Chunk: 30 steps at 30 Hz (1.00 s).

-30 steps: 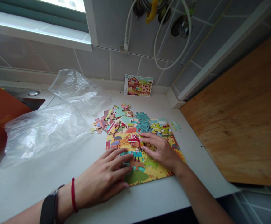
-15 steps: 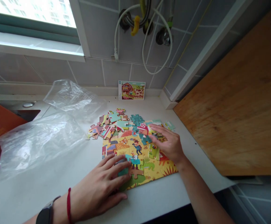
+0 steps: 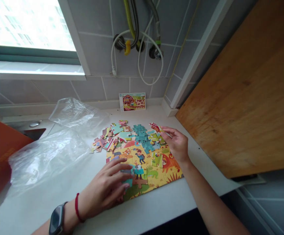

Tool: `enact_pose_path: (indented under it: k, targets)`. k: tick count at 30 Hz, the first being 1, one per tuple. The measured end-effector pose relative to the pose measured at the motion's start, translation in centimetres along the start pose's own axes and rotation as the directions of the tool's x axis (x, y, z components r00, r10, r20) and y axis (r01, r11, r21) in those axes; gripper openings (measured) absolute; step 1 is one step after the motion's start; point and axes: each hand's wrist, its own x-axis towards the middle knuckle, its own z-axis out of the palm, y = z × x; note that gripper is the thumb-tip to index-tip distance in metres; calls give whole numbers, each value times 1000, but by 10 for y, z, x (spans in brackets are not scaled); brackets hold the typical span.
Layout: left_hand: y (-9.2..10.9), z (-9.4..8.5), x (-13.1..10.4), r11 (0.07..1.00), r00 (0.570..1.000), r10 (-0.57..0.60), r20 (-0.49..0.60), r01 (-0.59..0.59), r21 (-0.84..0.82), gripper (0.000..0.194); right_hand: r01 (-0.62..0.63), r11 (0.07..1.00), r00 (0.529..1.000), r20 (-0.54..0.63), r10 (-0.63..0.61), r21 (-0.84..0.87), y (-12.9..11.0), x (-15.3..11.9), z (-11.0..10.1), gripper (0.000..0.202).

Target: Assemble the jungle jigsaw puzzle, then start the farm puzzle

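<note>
My right hand [image 3: 178, 143] pinches a red and white puzzle piece [image 3: 155, 127], held tilted above the far right part of a yellow animal jigsaw puzzle [image 3: 165, 177]. Fingers apart, my left hand [image 3: 104, 186] hovers over or rests on the puzzle's near left edge; contact is unclear. Beside its fingertips lies a teal piece with boots [image 3: 139, 171]. A loose green piece [image 3: 157, 160] sits on the puzzle's right half. Several teal pieces, back side up [image 3: 140, 133], overlap the far edge. Mixed loose pieces [image 3: 117, 129] are heaped to their left.
A picture card of a barn [image 3: 133, 102] leans on the back wall. Crumpled clear plastic bags [image 3: 51, 161] spread across the left of the counter, near an orange box [image 3: 0, 156]. A wooden panel [image 3: 230, 98] borders the right side. Hoses and a white cable [image 3: 112, 58] hang above.
My right hand has turned the red piece from nearly face-on to steeply tilted and moved it off the teal pieces. The fingers of my left hand have curled slightly. The view has shifted.
</note>
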Motion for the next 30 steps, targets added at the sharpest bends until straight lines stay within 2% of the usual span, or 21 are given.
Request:
enact_pose_path:
  k: [4,8,13,16,19,23,25,28,30]
  targets:
    - [-1,-16,22,1000,998,-10,-56,11,19,29,-43,999,998,-37,44,24,4,2,-1,29]
    - [-7,-20,60,992,999,-33,19,31,122,31,-94,991,988,-116,104,90,9,5,-3,33]
    - [-23,10,108,963,985,-129,114,96,253,55,-164,959,953,-214,215,232,16,11,-7,41]
    - [-38,26,127,942,964,-213,159,160,295,75,-191,939,935,-237,263,286,19,13,-8,43]
    - [-53,29,135,942,957,-236,167,183,281,75,-222,934,932,-221,288,281,19,12,-6,43]
    - [-68,22,133,958,987,-144,73,121,260,42,-231,936,941,-185,285,267,18,9,-4,42]
    - [-72,20,131,965,997,-78,19,71,252,33,-229,942,944,-180,277,247,18,9,-3,42]
    - [-72,18,129,974,999,-37,-20,40,222,34,-222,950,949,-174,262,221,18,8,-3,42]
    - [-72,12,129,979,993,-108,-54,115,166,35,-215,952,955,-160,252,217,17,7,-4,40]
